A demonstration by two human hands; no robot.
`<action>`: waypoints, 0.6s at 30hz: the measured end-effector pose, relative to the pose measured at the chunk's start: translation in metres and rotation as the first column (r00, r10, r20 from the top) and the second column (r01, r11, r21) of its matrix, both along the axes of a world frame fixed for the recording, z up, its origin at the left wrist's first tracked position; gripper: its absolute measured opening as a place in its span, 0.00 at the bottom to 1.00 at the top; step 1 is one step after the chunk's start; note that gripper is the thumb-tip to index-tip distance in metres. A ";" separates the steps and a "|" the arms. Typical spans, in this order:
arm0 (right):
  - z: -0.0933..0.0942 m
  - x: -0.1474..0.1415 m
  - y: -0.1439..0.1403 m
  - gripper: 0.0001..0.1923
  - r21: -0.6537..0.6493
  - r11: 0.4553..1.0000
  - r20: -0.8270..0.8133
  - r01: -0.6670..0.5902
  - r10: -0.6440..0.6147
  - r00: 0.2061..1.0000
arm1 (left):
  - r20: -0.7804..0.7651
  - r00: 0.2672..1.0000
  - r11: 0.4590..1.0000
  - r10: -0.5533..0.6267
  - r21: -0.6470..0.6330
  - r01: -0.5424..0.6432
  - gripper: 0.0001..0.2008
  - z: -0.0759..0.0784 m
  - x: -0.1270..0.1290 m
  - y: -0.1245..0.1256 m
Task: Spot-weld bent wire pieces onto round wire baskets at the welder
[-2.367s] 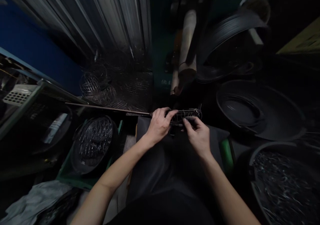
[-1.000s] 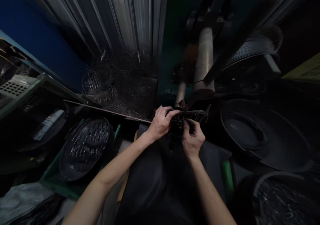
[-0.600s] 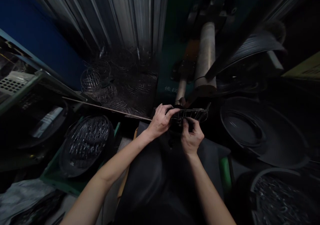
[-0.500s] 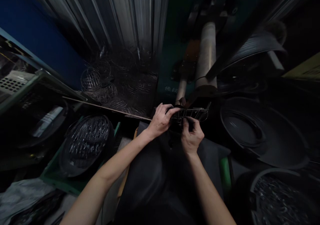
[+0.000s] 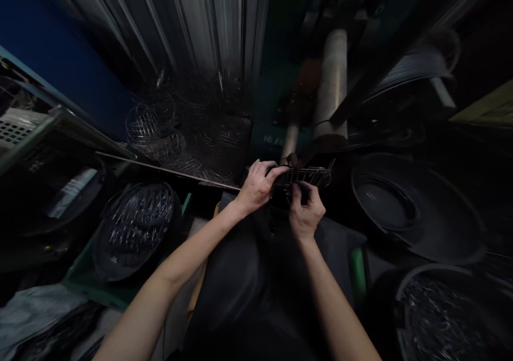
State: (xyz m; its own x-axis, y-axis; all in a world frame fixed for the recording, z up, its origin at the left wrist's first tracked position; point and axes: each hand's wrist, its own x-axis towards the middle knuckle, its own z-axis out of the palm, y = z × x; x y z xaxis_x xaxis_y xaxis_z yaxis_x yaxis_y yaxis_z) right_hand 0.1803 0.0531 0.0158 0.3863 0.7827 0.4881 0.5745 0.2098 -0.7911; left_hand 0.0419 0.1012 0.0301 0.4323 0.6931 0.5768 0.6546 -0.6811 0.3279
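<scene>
- Left hand (image 5: 256, 187) clamps the left end of a small wire frame (image 5: 306, 177) at frame centre; fingers curled shut over it.
- Right hand (image 5: 306, 214) pinches the frame's lower edge from below, fingertips closed on the wire.
- Risk, my guess: thin springy wire could slip or poke the fingers; lighting is dim.
- Frame: thin metal, open grid, shiny.
- Left-centre: round tub of wire pieces (image 5: 138, 227). Lower right: dark bucket (image 5: 436, 313) of glinting bits.

Dim, murky view with deep black shadows, soft motion blur and strongly bent wide-angle edges.
</scene>
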 end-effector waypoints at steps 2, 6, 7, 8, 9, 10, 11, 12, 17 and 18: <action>0.000 0.000 0.000 0.12 -0.003 1.000 0.017 0.001 -0.001 1.000 | -0.014 1.000 1.000 0.009 0.015 -0.009 0.24 0.000 0.000 0.000; 0.001 0.000 0.000 0.13 -0.016 1.000 0.047 0.009 -0.008 0.999 | -0.005 1.000 0.998 0.001 0.061 -0.001 0.24 -0.002 -0.001 0.001; 0.001 0.000 0.000 0.14 -0.015 1.000 0.046 0.010 -0.009 0.999 | 0.004 1.000 0.997 -0.009 0.070 0.008 0.25 -0.003 -0.002 0.001; 0.001 0.000 0.001 0.14 -0.012 1.000 0.044 0.010 -0.009 0.999 | 0.013 1.000 0.997 -0.020 0.081 0.019 0.25 -0.005 -0.003 0.002; 0.001 -0.001 0.002 0.13 -0.008 1.000 0.042 0.007 -0.007 0.999 | 0.020 0.999 0.996 -0.031 0.090 0.029 0.25 -0.007 -0.004 0.003; 0.001 -0.002 0.002 0.13 -0.001 1.000 0.039 0.002 -0.002 0.999 | 0.022 0.999 0.995 -0.041 0.095 0.038 0.25 -0.009 -0.004 0.004; 0.002 -0.003 0.003 0.13 0.004 1.000 0.036 -0.005 0.005 0.999 | 0.023 0.999 0.994 -0.048 0.096 0.046 0.24 -0.010 -0.005 0.005; 0.003 -0.004 0.003 0.13 0.010 1.000 0.033 -0.014 0.014 0.999 | 0.023 0.998 0.994 -0.056 0.094 0.053 0.24 -0.012 -0.006 0.006; 0.017 0.008 -0.018 0.15 -0.042 0.999 -0.016 -0.033 0.033 0.999 | 0.117 0.991 0.998 -0.062 0.018 0.060 0.35 -0.018 -0.011 0.004; 0.020 0.019 -0.031 0.16 -0.070 0.998 -0.024 -0.005 0.003 1.000 | 0.154 0.988 0.999 -0.028 -0.012 0.031 0.39 -0.021 -0.014 0.004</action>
